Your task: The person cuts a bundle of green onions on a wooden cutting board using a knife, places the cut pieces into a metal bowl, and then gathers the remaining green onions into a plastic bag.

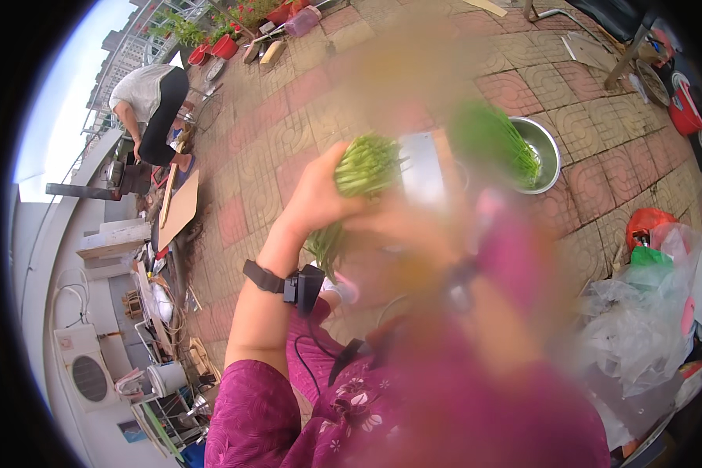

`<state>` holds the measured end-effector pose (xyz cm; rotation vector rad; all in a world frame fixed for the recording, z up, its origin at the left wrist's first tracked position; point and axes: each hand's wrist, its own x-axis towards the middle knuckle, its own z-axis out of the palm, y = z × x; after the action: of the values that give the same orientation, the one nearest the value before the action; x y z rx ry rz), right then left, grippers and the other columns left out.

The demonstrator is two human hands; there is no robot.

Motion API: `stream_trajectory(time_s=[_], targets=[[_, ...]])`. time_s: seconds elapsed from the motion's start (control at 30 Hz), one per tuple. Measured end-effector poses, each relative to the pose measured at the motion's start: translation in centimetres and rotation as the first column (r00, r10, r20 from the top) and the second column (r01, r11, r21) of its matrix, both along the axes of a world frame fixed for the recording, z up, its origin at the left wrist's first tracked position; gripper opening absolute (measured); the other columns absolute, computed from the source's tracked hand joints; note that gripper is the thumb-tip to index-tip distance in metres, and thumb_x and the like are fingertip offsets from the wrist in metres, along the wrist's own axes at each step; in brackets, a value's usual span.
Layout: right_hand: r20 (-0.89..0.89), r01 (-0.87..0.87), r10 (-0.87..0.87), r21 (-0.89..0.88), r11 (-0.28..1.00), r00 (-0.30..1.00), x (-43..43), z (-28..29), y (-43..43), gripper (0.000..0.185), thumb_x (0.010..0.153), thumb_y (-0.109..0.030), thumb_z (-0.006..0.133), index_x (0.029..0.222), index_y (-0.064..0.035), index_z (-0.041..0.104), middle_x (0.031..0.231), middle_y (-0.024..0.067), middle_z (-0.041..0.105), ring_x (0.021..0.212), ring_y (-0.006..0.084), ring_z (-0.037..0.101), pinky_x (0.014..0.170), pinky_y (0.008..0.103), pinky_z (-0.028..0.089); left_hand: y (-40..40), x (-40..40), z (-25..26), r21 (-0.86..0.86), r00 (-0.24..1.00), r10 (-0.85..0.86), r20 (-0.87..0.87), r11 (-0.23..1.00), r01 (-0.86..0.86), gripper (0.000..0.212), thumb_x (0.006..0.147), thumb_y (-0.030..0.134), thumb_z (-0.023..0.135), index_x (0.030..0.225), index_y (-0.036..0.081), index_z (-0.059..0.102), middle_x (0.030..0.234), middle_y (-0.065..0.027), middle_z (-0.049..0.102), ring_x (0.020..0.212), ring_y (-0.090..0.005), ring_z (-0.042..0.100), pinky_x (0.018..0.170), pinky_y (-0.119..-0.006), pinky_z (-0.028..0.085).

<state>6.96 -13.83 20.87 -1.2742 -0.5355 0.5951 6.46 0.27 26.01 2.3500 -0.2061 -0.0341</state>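
Observation:
My left hand (pixel 322 196) is wrapped around a bunch of green leafy stems (pixel 367 164). The cut-looking stem ends point away from me, and the leafy part hangs below the hand. A smear on the lens blurs my right hand (pixel 406 225), which is close against the bunch; its fingers cannot be made out. Just beyond the hands lies a broad flat metal blade (pixel 423 167), apparently a cleaver, partly hidden by blur. To the right, a steel bowl (pixel 553 155) stands on the paving with long thin green stalks (pixel 512 152) leaning in it.
Clear plastic bags (pixel 632 327) lie at the right beside a red bag (pixel 649 222). A bending person (pixel 146 99) works by a pot (pixel 114 174) at the far left. Cardboard (pixel 179 212) and clutter line the left wall; red flower pots (pixel 224 47) stand at the back.

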Motion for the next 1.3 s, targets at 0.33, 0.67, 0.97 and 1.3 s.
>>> stream_trajectory(time_s=[0.33, 0.67, 0.97, 1.3], targets=[[-0.163, 0.181, -0.133, 0.329, 0.927, 0.978, 3.5, 1.6, -3.7, 0.059, 0.072, -0.026, 0.069, 0.119, -0.001, 0.044, 0.118, 0.0138, 0.05, 0.11, 0.0277, 0.048, 0.088, 0.0366, 0.042, -9.2, 4.7, 4.5, -0.175, 0.981, -0.171, 0.089, 0.967, 0.184, 0.057, 0.057, 0.012, 0.068, 0.111, 0.007, 0.053, 0.1, -0.0116, 0.057, 0.098, -0.0237, 0.054, 0.085, -0.034, 0.042], [-0.601, 0.624, -0.26, 0.541, 0.563, 0.756, 10.1, -3.1, -14.0, 0.047, 0.077, -0.023, 0.065, 0.117, -0.0028, 0.048, 0.112, 0.0114, 0.054, 0.106, 0.0255, 0.051, 0.084, 0.0358, 0.045, -20.8, 9.7, 4.7, 0.325, 0.789, -0.393, 0.472, 0.91, 0.258, 0.077, 0.057, 0.027, 0.072, 0.126, 0.014, 0.04, 0.123, -0.015, 0.042, 0.118, -0.0344, 0.037, 0.096, -0.052, 0.026], [-0.746, 0.723, -0.097, 0.593, 0.355, 0.659, 17.1, -19.5, -23.0, 0.038, 0.082, -0.024, 0.061, 0.114, -0.0059, 0.051, 0.108, 0.0088, 0.056, 0.095, 0.0246, 0.054, 0.079, 0.037, 0.047, -12.2, 7.5, -0.7, 0.127, 0.968, -0.245, 0.059, 0.963, 0.236, 0.072, 0.068, 0.015, 0.071, 0.13, 0.004, 0.036, 0.136, -0.0183, 0.033, 0.125, -0.0337, 0.033, 0.102, -0.039, 0.03], [0.639, 0.94, -0.744, -0.338, -0.043, 0.195, 7.7, -24.7, -23.0, 0.02, 0.086, -0.017, 0.05, 0.073, -0.0062, 0.06, 0.075, 0.0112, 0.061, 0.07, 0.0241, 0.059, 0.059, 0.0343, 0.048, 2.2, 0.8, -12.0, 0.04, 0.841, 0.331, -0.429, 0.937, -0.348, 0.06, 0.077, 0.015, 0.065, 0.13, 0.004, 0.039, 0.128, -0.014, 0.046, 0.114, -0.0269, 0.049, 0.087, -0.038, 0.043]])
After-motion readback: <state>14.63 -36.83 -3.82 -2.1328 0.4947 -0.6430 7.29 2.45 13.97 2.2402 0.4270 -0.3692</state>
